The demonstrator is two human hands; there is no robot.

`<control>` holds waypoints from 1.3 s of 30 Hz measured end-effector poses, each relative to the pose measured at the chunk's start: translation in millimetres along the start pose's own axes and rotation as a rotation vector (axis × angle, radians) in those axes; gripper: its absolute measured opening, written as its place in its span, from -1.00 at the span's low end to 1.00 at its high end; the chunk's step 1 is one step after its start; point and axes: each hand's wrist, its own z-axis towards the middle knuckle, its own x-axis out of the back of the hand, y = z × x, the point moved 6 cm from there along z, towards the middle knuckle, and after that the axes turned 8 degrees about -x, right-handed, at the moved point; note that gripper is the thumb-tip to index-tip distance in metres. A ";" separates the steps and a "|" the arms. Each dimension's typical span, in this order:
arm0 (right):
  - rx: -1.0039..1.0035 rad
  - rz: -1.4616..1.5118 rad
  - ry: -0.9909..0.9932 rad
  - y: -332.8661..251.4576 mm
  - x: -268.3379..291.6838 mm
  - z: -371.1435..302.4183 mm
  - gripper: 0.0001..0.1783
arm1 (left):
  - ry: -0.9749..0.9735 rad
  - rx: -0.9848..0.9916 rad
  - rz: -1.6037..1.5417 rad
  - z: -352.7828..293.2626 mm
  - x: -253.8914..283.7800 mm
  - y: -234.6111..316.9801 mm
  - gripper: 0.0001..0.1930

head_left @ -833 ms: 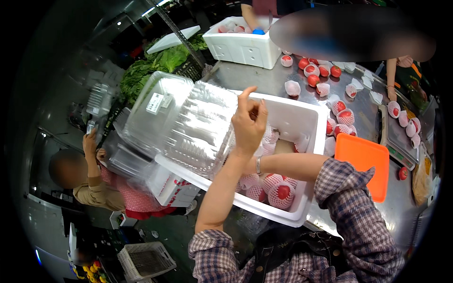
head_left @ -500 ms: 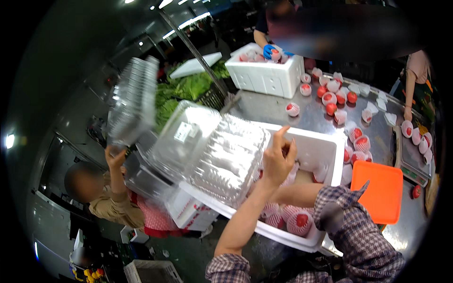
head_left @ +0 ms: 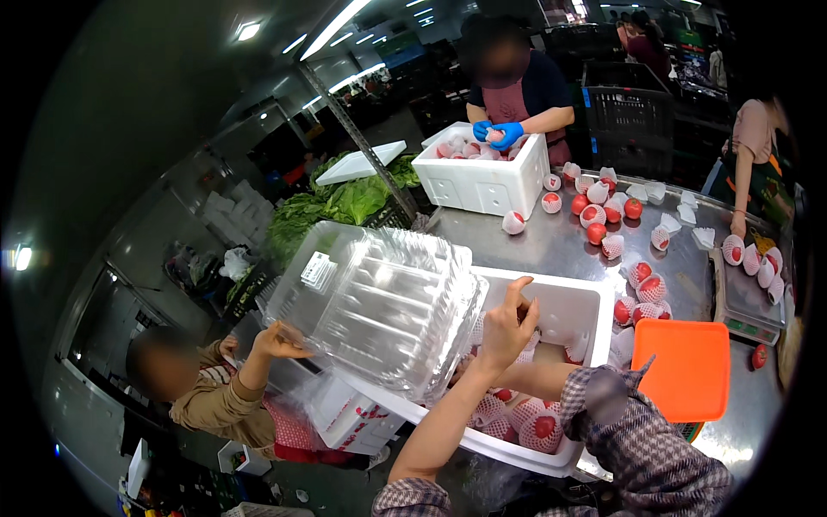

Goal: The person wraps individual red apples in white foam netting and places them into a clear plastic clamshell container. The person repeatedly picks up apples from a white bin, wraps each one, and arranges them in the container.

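Clear plastic clamshell containers (head_left: 388, 297) lie tilted across the left part of a white foam box (head_left: 579, 284). My left hand (head_left: 508, 327) is raised over this box beside the containers, thumb and index finger apart, with nothing visible between them. My right forearm (head_left: 541, 377) passes behind my left one, which hides the right hand. Below my arms, tomatoes in foam nets (head_left: 541, 428) fill part of the box. At the left, a co-worker's hand (head_left: 289, 340) touches the containers' edge.
An orange plastic lid (head_left: 680, 370) lies right of the box. Loose and netted tomatoes (head_left: 596, 233) are spread on the metal table (head_left: 482, 246). A scale (head_left: 748, 302) stands at right. Across the table, a blue-gloved person handles a netted tomato over another foam box (head_left: 487, 177).
The co-worker's raised, blurred stack of clamshells has come down, and that hand now touches the containers over the box. My view has shifted; my arms keep much the same pose.
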 end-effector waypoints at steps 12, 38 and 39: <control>0.035 -0.048 0.006 4.0 35.4 12.3 -0.45 | 0.003 0.005 0.059 -1.3 -0.5 -6.0 -0.65; 0.183 1.108 1.093 34.2 148.3 -91.2 -0.51 | 0.068 0.074 -0.212 -7.4 -6.5 -30.2 -0.24; 0.187 1.117 1.144 39.4 149.2 -92.9 -0.54 | 0.061 0.171 -0.304 -7.4 -8.2 -32.4 -0.26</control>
